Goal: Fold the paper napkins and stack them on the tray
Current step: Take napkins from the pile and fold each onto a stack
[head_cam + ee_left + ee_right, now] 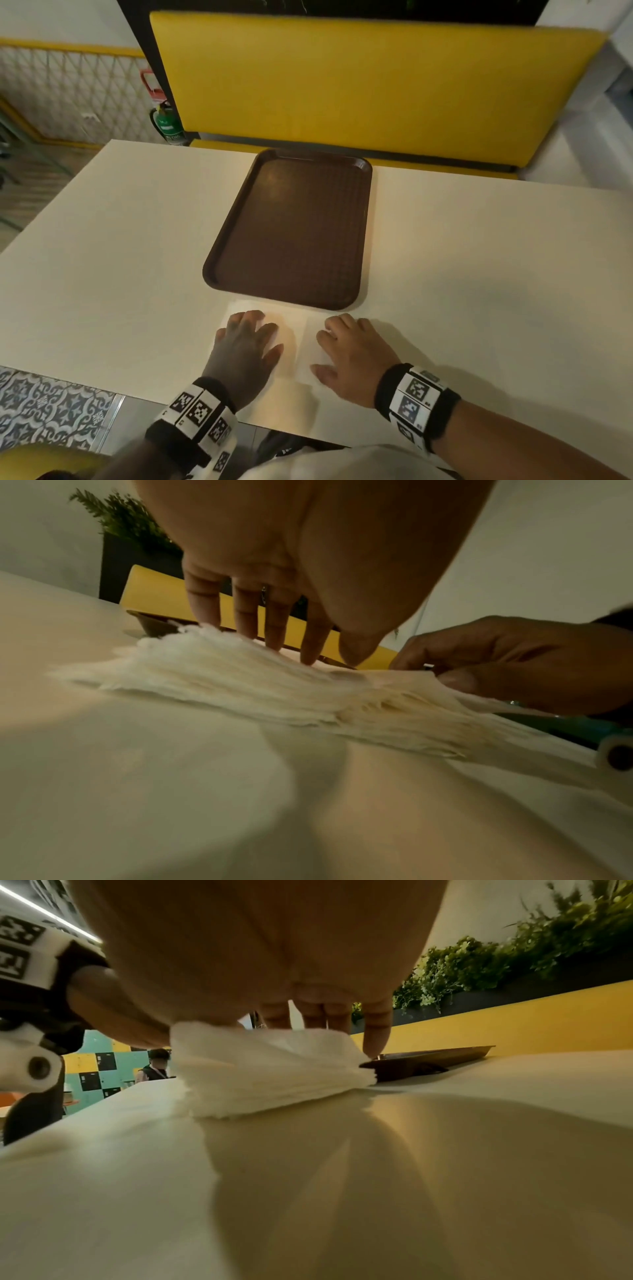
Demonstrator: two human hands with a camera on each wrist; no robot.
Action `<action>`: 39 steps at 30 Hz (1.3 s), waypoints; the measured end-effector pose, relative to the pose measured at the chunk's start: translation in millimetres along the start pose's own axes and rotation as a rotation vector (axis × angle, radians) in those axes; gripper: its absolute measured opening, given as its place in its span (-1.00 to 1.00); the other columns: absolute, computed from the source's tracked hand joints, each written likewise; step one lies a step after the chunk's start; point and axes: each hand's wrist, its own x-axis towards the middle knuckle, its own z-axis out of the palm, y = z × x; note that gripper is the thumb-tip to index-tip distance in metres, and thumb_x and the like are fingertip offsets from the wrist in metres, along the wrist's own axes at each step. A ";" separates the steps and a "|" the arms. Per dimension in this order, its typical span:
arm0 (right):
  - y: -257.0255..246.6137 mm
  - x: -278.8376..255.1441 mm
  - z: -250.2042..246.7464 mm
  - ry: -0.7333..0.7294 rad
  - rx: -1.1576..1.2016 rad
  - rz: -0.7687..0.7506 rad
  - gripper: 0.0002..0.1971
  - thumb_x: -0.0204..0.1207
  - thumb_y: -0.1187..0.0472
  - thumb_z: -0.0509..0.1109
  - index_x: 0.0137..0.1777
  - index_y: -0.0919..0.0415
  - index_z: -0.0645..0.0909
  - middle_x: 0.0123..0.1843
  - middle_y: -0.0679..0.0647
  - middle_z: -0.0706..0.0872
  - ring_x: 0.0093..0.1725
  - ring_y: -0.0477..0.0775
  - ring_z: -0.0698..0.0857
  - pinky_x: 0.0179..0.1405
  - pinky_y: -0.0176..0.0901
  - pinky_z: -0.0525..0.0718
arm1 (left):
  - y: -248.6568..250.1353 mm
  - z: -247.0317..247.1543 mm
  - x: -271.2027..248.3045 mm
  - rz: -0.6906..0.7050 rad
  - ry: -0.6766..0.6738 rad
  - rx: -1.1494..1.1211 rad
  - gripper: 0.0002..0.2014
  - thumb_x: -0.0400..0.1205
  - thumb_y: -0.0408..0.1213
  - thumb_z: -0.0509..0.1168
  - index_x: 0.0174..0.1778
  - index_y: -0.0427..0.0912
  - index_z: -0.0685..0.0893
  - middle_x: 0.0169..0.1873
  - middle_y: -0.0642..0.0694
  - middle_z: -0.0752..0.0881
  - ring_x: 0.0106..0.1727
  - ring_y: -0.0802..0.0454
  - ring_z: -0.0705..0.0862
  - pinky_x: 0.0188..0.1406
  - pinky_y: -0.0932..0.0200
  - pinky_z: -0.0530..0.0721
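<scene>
Cream table [120, 240] fills the foreground. Yellow padded bench back [359, 85] stands behind its far edge. Green fire extinguisher [166, 121] against the wall at left, patterned floor tiles [44, 407] below. Leafy plants [514, 953] above the bench; a seated person [156, 1066] in the distance.

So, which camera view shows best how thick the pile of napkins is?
The left wrist view: the napkins show their many layered edges from the side. The right wrist view shows only one bunched end. The head view shows them flat from above, mostly under both hands.
</scene>
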 end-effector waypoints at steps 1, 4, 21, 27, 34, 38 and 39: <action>2.0 -1.5 -1.6 0.000 0.012 0.001 -0.43 0.46 -0.34 0.14 0.18 0.11 0.55 0.19 0.08 0.57 0.17 0.14 0.53 0.16 0.09 0.56 | 0.6 -1.1 -0.1 -0.006 -0.004 -0.008 -0.53 0.60 0.21 0.10 0.36 0.10 0.51 0.48 0.02 0.40 0.50 -0.05 0.31 0.46 -0.08 0.36; 6.3 -5.1 -4.4 0.012 0.004 -0.023 -0.27 0.20 -0.51 0.21 0.13 0.07 0.55 0.22 0.06 0.56 0.17 0.13 0.52 0.13 0.11 0.58 | 1.3 -4.9 -3.5 0.041 -0.028 -0.043 -0.26 0.34 0.49 0.14 0.38 0.18 0.42 0.49 0.07 0.36 0.52 -0.05 0.27 0.47 -0.17 0.33; 20.3 9.9 11.4 0.038 0.209 0.243 -0.49 0.61 -0.23 0.15 0.38 0.12 0.44 0.37 0.04 0.45 0.33 0.07 0.46 0.28 -0.04 0.55 | -14.1 -2.6 12.5 -0.056 0.038 -0.126 -0.59 0.49 0.28 0.22 0.09 0.09 0.59 0.39 0.04 0.47 0.41 0.01 0.38 0.37 -0.06 0.46; 16.3 17.2 11.2 0.034 0.329 0.396 -0.44 0.52 -0.22 0.37 0.37 0.10 0.41 0.36 0.02 0.51 0.33 0.06 0.49 0.28 -0.03 0.61 | -19.1 2.5 16.2 -0.380 0.025 -0.299 -0.14 0.33 0.17 0.50 0.44 -0.12 0.28 0.39 -0.11 0.47 0.37 -0.13 0.47 0.32 -0.17 0.57; 15.2 30.5 13.7 -0.048 0.594 0.594 -0.43 0.41 -0.07 0.54 0.35 0.12 0.48 0.29 0.07 0.61 0.25 0.11 0.62 0.27 0.03 0.64 | -22.9 -5.1 25.8 -0.614 -0.061 -0.382 0.07 0.14 0.18 0.62 0.47 -0.22 0.28 0.33 -0.19 0.50 0.31 -0.18 0.52 0.24 -0.14 0.59; 15.1 35.6 13.0 -0.065 0.698 0.667 -0.42 0.39 0.01 0.56 0.39 0.13 0.52 0.30 0.06 0.66 0.25 0.12 0.66 0.28 -0.05 0.63 | -29.9 -3.5 31.4 -0.676 -0.143 -0.447 0.09 0.04 0.23 0.63 0.37 -0.26 0.34 0.21 -0.19 0.58 0.15 -0.15 0.59 0.04 -0.04 0.64; 14.9 36.5 12.5 -0.069 0.706 0.671 -0.42 0.39 0.01 0.56 0.40 0.13 0.52 0.31 0.06 0.66 0.26 0.12 0.65 0.29 -0.06 0.62 | -30.6 -3.6 32.2 -0.684 -0.159 -0.450 0.09 0.04 0.24 0.63 0.37 -0.26 0.35 0.19 -0.18 0.59 0.13 -0.13 0.59 0.02 -0.03 0.64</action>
